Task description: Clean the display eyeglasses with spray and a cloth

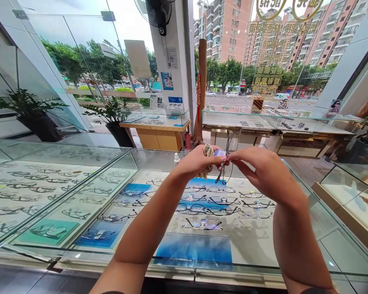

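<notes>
Both my hands are raised over a glass display counter. My left hand is closed around a beige cleaning cloth and pinches a pair of thin dark-framed glasses. My right hand is closed too, its fingertips pinching the same glasses from the right. The glasses hang down between the two hands, above rows of spectacles laid out inside the counter.
A small white spray bottle stands on the counter glass left of my hands. More glass showcases stand across the aisle, potted plants at the left, a wall fan above, and large street-facing windows beyond.
</notes>
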`<state>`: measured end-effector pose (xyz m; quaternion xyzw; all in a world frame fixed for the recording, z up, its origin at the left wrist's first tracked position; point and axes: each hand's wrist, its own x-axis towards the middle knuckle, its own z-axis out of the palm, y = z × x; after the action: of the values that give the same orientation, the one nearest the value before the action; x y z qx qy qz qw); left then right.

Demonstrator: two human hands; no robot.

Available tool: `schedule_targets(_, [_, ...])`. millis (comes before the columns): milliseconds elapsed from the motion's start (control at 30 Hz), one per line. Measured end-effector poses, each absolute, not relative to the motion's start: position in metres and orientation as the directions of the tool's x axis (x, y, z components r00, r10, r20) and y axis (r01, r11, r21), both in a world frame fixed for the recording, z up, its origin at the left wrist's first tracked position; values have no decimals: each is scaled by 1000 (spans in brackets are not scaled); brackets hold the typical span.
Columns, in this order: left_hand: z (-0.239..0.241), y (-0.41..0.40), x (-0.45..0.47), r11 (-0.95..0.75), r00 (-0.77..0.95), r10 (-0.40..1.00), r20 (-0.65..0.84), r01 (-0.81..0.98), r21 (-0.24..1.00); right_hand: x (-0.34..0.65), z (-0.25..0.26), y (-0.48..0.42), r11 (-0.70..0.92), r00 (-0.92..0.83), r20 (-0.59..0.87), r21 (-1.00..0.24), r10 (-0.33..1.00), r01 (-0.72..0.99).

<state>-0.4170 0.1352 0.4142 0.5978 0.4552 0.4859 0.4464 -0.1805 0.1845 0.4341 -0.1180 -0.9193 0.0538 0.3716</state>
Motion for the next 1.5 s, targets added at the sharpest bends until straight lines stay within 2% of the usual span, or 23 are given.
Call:
schedule_targets(67, [414, 136, -416, -215, 83, 974, 209, 73, 974, -184, 433, 184, 944, -627, 715, -311, 309, 110])
schedule_targets(167, [413, 137, -413, -262, 19, 965, 262, 13, 965, -192, 430, 186, 829, -480, 721, -559, 500, 22])
schedule_targets(233, [413, 137, -411, -287, -23, 958, 287, -5, 958, -197, 427, 189, 730, -483, 649, -683, 587, -31])
schedule_targets(367, [411, 139, -410, -333, -66, 940, 334, 38, 942, -209, 421, 201, 571, -587, 538, -807, 605, -151])
schedule_targets(500, [410, 141, -412, -345, -92, 931, 352, 81, 935, -216, 421, 208, 477, -621, 498, -851, 605, -219])
schedule_targets(633, [412, 140, -416, -373, -45, 924, 381, 124, 920, -213, 424, 208, 423, -636, 475, -872, 609, -247])
schedule_targets(833, [419, 135, -424, -406, -36, 902, 431, 272, 873, -208, 425, 211, 360, -666, 435, -897, 606, -258])
schedule_targets(933, [418, 137, -429, -457, -95, 832, 546, 440, 773, -206, 425, 214, 341, -673, 415, -906, 612, -249])
schedule_targets(1067, [411, 143, -437, -482, -188, 640, 745, 657, 580, -203, 426, 216, 324, -701, 373, -923, 608, -209])
schedule_targets(1233, [405, 148, -441, -477, -172, 435, 884, 789, 388, -201, 428, 217, 316, -753, 306, -939, 583, -137])
schedule_targets(1333, [404, 149, -440, -471, -174, 429, 886, 794, 384, -200, 427, 219, 310, -771, 297, -941, 563, -135])
schedule_targets(1500, [403, 150, -439, -446, -178, 538, 824, 769, 458, -198, 429, 217, 260, -756, 271, -956, 596, -137])
